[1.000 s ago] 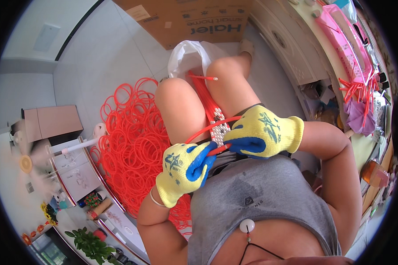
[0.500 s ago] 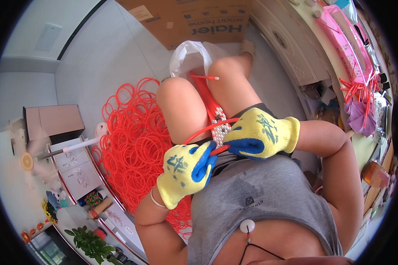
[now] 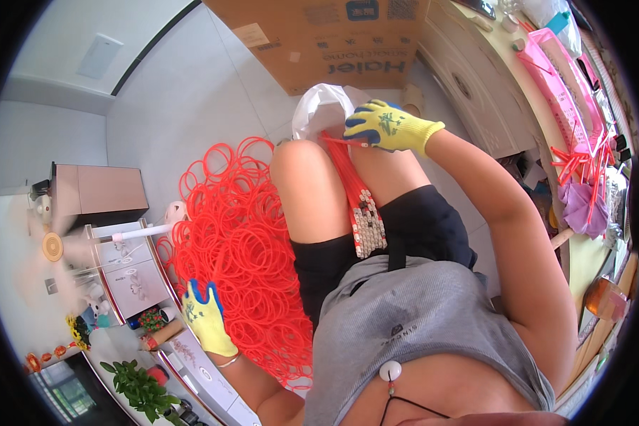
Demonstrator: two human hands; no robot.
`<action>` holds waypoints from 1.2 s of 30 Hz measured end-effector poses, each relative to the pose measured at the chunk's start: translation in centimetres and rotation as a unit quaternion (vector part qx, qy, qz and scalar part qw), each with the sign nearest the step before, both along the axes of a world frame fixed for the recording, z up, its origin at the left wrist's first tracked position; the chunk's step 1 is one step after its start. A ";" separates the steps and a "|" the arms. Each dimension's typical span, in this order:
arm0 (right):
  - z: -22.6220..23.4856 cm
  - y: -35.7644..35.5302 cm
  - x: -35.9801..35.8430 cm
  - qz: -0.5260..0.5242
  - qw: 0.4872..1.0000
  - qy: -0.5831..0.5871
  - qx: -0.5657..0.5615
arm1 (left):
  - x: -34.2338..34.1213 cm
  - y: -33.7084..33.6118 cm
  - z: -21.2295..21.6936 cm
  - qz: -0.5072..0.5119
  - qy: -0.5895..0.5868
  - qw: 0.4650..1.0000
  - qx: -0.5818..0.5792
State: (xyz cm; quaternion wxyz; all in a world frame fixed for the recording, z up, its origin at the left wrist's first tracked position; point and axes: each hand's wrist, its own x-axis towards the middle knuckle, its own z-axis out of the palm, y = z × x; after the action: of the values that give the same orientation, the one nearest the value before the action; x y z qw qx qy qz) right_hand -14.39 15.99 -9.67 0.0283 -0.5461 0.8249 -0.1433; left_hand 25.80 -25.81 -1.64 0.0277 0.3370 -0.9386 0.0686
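Observation:
My right hand (image 3: 390, 126), in a yellow glove with blue-coated fingers, is over my far knee. Its fingertips close on a thin red tube (image 3: 357, 143) that juts sideways and has a pale end. Below it a bundle of red tubes (image 3: 342, 167) lies between my thighs, and their white ends (image 3: 369, 227) cluster in my lap. My left hand (image 3: 207, 323), gloved alike, hangs at the left edge of a large heap of red rings (image 3: 245, 255). Its fingers are spread and hold nothing.
A white plastic bag (image 3: 321, 106) stands beyond my knees, before a big cardboard box (image 3: 326, 42). On the right, a table (image 3: 588, 259) carries a pink tray (image 3: 557, 92), red tube pieces and a purple cloth (image 3: 583, 207). Drawers (image 3: 138, 287) and a fan (image 3: 53, 247) are at the left.
My hands have parted from the red loop they held together over my lap. The left has moved out to the heap, the right up to the jutting tube. The loop is no longer in my hands.

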 end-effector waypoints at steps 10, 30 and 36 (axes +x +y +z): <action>6.4 -1.5 2.4 -0.146 0.887 -0.331 -0.286 | -8.1 11.1 -0.8 -0.091 0.322 0.799 0.499; 8.5 24.4 3.1 0.039 0.173 -0.488 -0.855 | -24.8 22.0 -6.7 -0.096 0.399 0.083 0.908; 0.5 21.5 1.6 -0.011 0.042 -0.521 -0.852 | -25.7 19.3 -4.2 -0.238 0.462 0.082 0.850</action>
State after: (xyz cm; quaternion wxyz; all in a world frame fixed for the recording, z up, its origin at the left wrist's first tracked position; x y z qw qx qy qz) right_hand -12.75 37.49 -9.17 -0.0357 0.0367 -0.0965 -0.9940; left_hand 0.08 -6.50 -5.85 0.1656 -0.1405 -0.2026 -0.9549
